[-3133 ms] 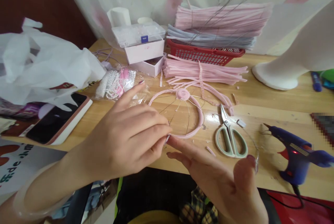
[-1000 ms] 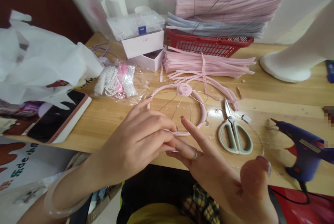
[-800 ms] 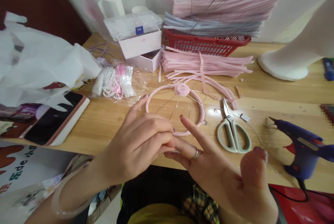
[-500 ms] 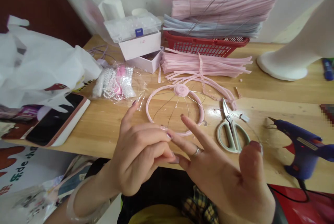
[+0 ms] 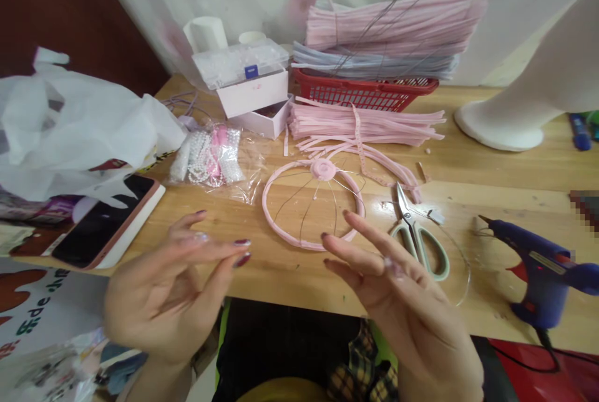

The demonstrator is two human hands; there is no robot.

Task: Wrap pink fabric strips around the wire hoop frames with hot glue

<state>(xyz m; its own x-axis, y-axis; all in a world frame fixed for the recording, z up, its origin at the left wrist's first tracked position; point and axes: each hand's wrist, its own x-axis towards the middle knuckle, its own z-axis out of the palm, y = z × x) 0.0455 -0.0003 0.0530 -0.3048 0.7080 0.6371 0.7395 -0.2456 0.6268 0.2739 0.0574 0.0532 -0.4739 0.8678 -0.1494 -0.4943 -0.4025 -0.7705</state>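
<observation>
My left hand (image 5: 173, 289) is raised over the front edge of the table, its thumb and forefinger tips close together with a narrow gap and nothing visible between them. My right hand (image 5: 407, 302) hovers to the right, fingers stretched and apart, holding nothing. Just beyond the hands lies a pink wrapped hoop (image 5: 286, 236) with a coiled pink disc (image 5: 323, 169) on its far rim. Thin wires fan from the disc across the hoop. Scissors (image 5: 421, 246) with pale green handles lie beside the right fingers, which partly cover one handle.
A blue glue gun (image 5: 538, 264) lies at the right. Bundled pink pipe cleaners (image 5: 365, 124) lie before a red basket (image 5: 346, 88) holding more. Bagged beads (image 5: 215, 155), a phone (image 5: 107, 221) and a white plastic bag (image 5: 84, 121) are at left. A white stand (image 5: 500, 124) is back right.
My hands were touching, with the left fingers at the right hand's fingertips. They have come apart, the left moving left. The right hand has turned, and the view has shifted slightly.
</observation>
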